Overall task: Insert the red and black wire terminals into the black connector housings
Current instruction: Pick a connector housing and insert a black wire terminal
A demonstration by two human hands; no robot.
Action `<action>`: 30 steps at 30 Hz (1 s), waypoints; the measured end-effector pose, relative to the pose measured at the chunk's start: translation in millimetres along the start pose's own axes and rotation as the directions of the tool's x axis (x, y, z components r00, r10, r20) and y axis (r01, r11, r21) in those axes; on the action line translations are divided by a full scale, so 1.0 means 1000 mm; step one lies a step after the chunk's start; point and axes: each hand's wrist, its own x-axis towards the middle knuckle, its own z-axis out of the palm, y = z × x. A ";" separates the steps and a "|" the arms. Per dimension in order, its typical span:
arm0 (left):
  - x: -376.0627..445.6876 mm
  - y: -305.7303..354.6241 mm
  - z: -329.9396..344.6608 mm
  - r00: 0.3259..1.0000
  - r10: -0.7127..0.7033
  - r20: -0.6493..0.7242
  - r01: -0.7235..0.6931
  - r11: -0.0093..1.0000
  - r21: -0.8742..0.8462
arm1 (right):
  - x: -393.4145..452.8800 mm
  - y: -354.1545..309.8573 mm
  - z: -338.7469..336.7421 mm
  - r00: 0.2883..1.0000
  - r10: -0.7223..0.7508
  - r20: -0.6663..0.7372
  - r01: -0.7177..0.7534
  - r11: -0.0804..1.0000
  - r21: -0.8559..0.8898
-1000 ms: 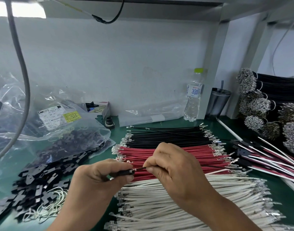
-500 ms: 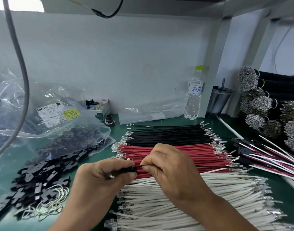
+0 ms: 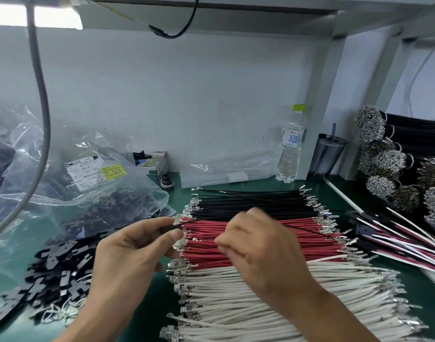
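Observation:
My left hand [image 3: 137,245] pinches a small black connector housing [image 3: 170,227] between thumb and fingers. A thin black wire [image 3: 310,230] runs from the housing to the right, passing behind my right hand [image 3: 260,250]. That hand is blurred and hovers over the red wires [image 3: 204,257], a short way right of the housing; its curled fingertips show no clear grip. Black wires [image 3: 248,206] lie in a row behind the red ones, all with metal terminals at both ends.
White wires [image 3: 223,292] lie nearest me. Loose black housings [image 3: 63,275] are heaped at left beside a plastic bag [image 3: 88,193] of more. Finished wire assemblies [image 3: 396,243] and bundled wires [image 3: 384,156] fill the right. A water bottle [image 3: 290,149] and cup [image 3: 327,156] stand at the back.
My right hand has come off the spot next to the housing and moved right. The left hand still holds the housing, with the black wire now trailing from it.

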 end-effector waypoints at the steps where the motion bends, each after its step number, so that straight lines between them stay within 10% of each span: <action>1: 0.000 0.000 -0.001 1.000 -0.014 -0.005 0.014 1.000 -0.019 | -0.001 -0.003 0.006 0.994 0.016 0.111 -0.018 1.000 0.017; 20: 0.008 -0.007 -0.003 0.977 -0.176 0.123 0.206 0.928 -0.311 | 0.001 0.004 -0.006 0.976 0.193 0.100 -0.216 0.907 0.361; 30: 0.008 -0.008 -0.003 0.970 -0.228 0.087 0.244 0.911 -0.333 | 0.001 0.006 0.000 0.956 0.192 0.223 -0.236 0.953 0.189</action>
